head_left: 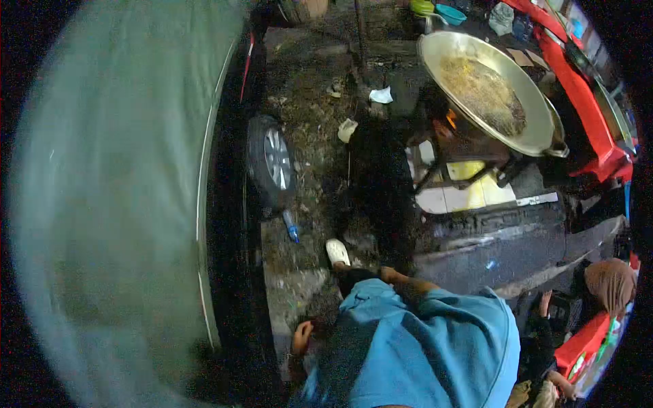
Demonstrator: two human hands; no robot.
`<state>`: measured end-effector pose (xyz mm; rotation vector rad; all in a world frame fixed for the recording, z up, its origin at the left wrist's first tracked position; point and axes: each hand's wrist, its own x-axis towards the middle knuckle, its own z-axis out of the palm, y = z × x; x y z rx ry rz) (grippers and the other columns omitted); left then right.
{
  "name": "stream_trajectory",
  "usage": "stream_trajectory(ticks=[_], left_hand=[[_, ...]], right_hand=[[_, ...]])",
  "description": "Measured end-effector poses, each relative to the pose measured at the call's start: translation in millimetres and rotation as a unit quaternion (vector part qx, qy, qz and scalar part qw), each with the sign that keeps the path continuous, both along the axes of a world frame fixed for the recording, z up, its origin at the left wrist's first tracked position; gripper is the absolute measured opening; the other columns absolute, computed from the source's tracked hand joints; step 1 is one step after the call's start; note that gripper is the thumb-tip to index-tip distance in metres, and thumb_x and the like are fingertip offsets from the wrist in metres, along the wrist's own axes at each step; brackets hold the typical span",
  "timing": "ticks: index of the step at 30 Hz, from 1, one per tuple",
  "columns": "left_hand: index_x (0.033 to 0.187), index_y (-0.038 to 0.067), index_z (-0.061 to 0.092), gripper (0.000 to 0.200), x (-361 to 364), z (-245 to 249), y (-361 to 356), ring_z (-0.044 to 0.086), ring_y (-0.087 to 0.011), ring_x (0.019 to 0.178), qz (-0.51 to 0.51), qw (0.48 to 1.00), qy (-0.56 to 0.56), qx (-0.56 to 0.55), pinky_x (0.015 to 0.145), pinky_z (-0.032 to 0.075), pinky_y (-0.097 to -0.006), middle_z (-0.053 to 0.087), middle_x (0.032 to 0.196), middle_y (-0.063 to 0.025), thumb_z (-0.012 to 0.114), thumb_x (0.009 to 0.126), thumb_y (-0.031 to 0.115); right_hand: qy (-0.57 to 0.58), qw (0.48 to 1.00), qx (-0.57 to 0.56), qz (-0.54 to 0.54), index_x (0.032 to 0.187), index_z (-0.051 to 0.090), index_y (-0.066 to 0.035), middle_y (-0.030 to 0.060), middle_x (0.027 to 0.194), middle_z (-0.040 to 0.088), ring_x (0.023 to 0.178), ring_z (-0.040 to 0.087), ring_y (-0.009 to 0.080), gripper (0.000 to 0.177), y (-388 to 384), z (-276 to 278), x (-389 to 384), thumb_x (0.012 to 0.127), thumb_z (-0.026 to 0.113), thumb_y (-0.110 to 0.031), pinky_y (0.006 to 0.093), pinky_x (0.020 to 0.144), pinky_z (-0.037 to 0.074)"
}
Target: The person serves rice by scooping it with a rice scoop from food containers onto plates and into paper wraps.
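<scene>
My left hand (301,338) hangs low beside my blue shirt, its fingers loosely bent with nothing visible in them. It is nearest to the dark side of the parked vehicle (235,272). In front of my body, my right hand (389,274) shows only in part at the end of the forearm. Its fingers are lost in the dark, and I see no object there. A white shoe (337,251) is on the ground ahead. Farther off at upper right, a large metal wok (547,126) holds bubbling liquid (486,95), apart from both hands.
Orange flame (451,119) glows under the wok. Pale tiles (469,197) lie below its stand. A vehicle wheel (275,156) borders the littered ground, where a blue plastic item (291,226) lies. Red cloth (578,88) edges the right. Another person with a brown head covering (610,285) is at lower right.
</scene>
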<state>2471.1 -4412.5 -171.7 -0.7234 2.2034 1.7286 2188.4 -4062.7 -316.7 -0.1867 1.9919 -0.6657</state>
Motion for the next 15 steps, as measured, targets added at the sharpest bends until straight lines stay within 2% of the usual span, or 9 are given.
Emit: stream_trajectory(ticks=[4, 7, 8, 9, 10, 11, 13, 14, 15], left_hand=[[0.117, 0.002, 0.054, 0.038, -78.8, 13.9, -68.8, 0.058, -0.0203, 0.095, 0.082, 0.987, -0.136, -0.033, 0.084, 0.046, -0.0349, 0.060, 0.104, -0.0087, 0.052, 0.096, 0.033], [0.117, 0.002, 0.054, 0.037, -153.5, 36.6, -127.5, 0.057, -0.0197, 0.095, 0.135, 0.982, -0.130, -0.033, 0.084, 0.046, -0.0345, 0.059, 0.103, -0.0084, 0.052, 0.096, 0.033], [0.116, 0.002, 0.054, 0.037, -180.9, 42.6, -143.1, 0.057, -0.0195, 0.094, 0.151, 0.980, -0.125, -0.030, 0.084, 0.046, -0.0344, 0.059, 0.103, -0.0083, 0.052, 0.096, 0.033], [0.116, 0.002, 0.054, 0.037, -210.2, 42.5, -161.0, 0.057, -0.0193, 0.094, 0.163, 0.979, -0.120, -0.027, 0.084, 0.046, -0.0342, 0.059, 0.102, -0.0082, 0.052, 0.096, 0.033], [0.116, 0.002, 0.054, 0.036, -239.1, 46.4, -173.5, 0.057, -0.0191, 0.094, 0.171, 0.978, -0.115, -0.023, 0.083, 0.046, -0.0341, 0.059, 0.102, -0.0081, 0.052, 0.096, 0.032], [0.116, 0.002, 0.054, 0.036, -275.9, 51.4, -184.0, 0.057, -0.0189, 0.094, 0.174, 0.978, -0.113, -0.018, 0.083, 0.046, -0.0340, 0.059, 0.102, -0.0080, 0.052, 0.096, 0.032], [0.115, 0.002, 0.054, 0.036, -349.5, 51.3, -203.0, 0.057, -0.0185, 0.093, 0.170, 0.979, -0.110, -0.008, 0.083, 0.046, -0.0337, 0.058, 0.101, -0.0078, 0.052, 0.097, 0.032], [0.115, 0.002, 0.054, 0.035, -385.9, 44.5, -209.8, 0.056, -0.0183, 0.093, 0.166, 0.980, -0.110, 0.000, 0.083, 0.046, -0.0335, 0.058, 0.101, -0.0077, 0.052, 0.097, 0.032], [0.115, 0.002, 0.054, 0.035, -424.9, 39.0, -215.5, 0.056, -0.0181, 0.093, 0.156, 0.981, -0.114, 0.003, 0.083, 0.046, -0.0334, 0.058, 0.101, -0.0076, 0.052, 0.097, 0.032]], right_hand=[[0.147, 0.980, -0.131, 0.035, 0.093, 0.064, 0.002, 0.0126, 0.073, 0.065, 0.078, 0.066, 0.0255, 0.023, -101.0, -5.5, -185.9, 0.081, 0.061, -0.017, 0.0405, 0.065, 0.051], [0.432, 0.870, -0.236, 0.032, 0.093, 0.064, 0.002, 0.0118, 0.071, 0.065, 0.079, 0.066, 0.0254, 0.021, -163.2, 19.2, -342.5, 0.082, 0.061, -0.015, 0.0405, 0.065, 0.051], [0.303, 0.943, -0.139, -0.013, 0.108, 0.059, 0.000, 0.0115, 0.074, 0.065, 0.078, 0.066, 0.0239, 0.029, -187.7, 37.6, -398.9, 0.083, 0.059, -0.014, 0.0362, 0.066, 0.053], [0.162, 0.965, -0.142, -0.150, 0.115, 0.058, -0.002, 0.0114, 0.080, 0.066, 0.076, 0.066, 0.0223, 0.032, -209.4, 157.8, -435.2, 0.086, 0.057, -0.015, 0.0355, 0.066, 0.053], [0.182, 0.964, -0.147, -0.124, 0.115, 0.057, -0.002, 0.0131, 0.084, 0.066, 0.076, 0.066, 0.0245, 0.033, -225.3, 172.8, -470.5, 0.085, 0.056, -0.015, 0.0367, 0.066, 0.053], [0.200, 0.962, -0.156, -0.101, 0.116, 0.057, -0.001, 0.0147, 0.087, 0.067, 0.075, 0.066, 0.0267, 0.034, -235.0, 173.3, -512.7, 0.085, 0.054, -0.015, 0.0378, 0.066, 0.053], [0.499, 0.827, -0.223, 0.127, 0.114, 0.058, 0.001, 0.0185, 0.089, 0.067, 0.072, 0.064, 0.0312, 0.035, -249.4, 107.9, -597.6, 0.084, 0.056, -0.017, 0.0405, 0.065, 0.052], [0.236, 0.956, -0.175, 0.005, 0.111, 0.060, 0.002, 0.0213, 0.094, 0.066, 0.074, 0.063, 0.0341, 0.037, -259.7, 176.3, -623.6, 0.081, 0.058, -0.019, 0.0428, 0.066, 0.050], [0.356, 0.905, -0.227, 0.056, 0.101, 0.064, 0.001, 0.0186, 0.089, 0.065, 0.076, 0.062, 0.0311, 0.031, -264.3, 98.4, -667.7, 0.078, 0.061, -0.019, 0.0437, 0.066, 0.048]])
